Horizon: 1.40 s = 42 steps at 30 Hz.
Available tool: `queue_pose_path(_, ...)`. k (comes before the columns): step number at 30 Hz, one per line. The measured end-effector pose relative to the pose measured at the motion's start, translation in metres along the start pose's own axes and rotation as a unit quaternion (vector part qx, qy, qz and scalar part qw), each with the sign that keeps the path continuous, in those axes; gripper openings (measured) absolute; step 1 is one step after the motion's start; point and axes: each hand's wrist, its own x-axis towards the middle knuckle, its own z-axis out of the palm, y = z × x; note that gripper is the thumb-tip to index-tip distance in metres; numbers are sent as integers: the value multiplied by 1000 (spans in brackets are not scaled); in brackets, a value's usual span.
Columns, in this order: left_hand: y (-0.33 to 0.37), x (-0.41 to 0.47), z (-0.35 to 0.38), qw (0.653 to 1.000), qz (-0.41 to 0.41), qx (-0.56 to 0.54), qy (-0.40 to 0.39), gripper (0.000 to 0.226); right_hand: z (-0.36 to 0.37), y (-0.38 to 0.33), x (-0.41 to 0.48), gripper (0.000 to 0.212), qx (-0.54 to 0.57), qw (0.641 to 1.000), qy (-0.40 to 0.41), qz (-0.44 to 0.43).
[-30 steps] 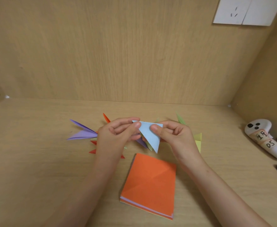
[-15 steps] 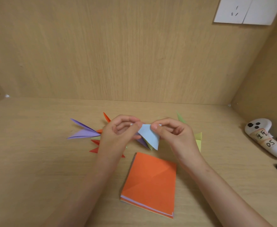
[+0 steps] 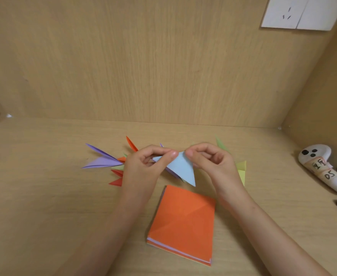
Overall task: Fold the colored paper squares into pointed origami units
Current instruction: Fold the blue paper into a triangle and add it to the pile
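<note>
Just beyond the orange-topped stack of paper squares [image 3: 183, 222] on the counter [image 3: 44, 216], a light blue paper [image 3: 181, 170] folded into a triangle is held in the air, its sharp tip pointing down toward the stack. The left hand [image 3: 143, 168] has its grip pinched on the triangle's upper left edge. The right hand [image 3: 213, 164] has its grip pinched on the top corner, fingers curled. Behind the stack and to its left lie a purple pointed unit [image 3: 102, 161] and red units [image 3: 116, 181]. Behind it to the right lie a green unit [image 3: 221, 145] and a yellow unit [image 3: 242, 170]. Well to the stack's right rests a white controller [image 3: 322, 168].
</note>
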Motion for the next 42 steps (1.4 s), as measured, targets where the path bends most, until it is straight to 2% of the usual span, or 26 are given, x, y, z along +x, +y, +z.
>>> queue_pose_path(13,0,-1,1,1000,1,13,8,12,1,0,1,11,-15,999,39,-15)
queue_pose_path(21,1,-3,0,1000,5,21,19,12,2,0,0,1,1,1000,10,12)
queue_pose_path(30,-1,-1,3,1000,-10,0,6,8,1,-1,-1,2,-9,1000,11,15)
queue_pose_path(35,-2,0,0,999,-2,-16,27,11,1,-1,-1,5,-18,999,0,36)
queue_pose_path(42,-4,3,0,1000,11,10,-9,7,2,0,-1,12,-46,998,13,28)
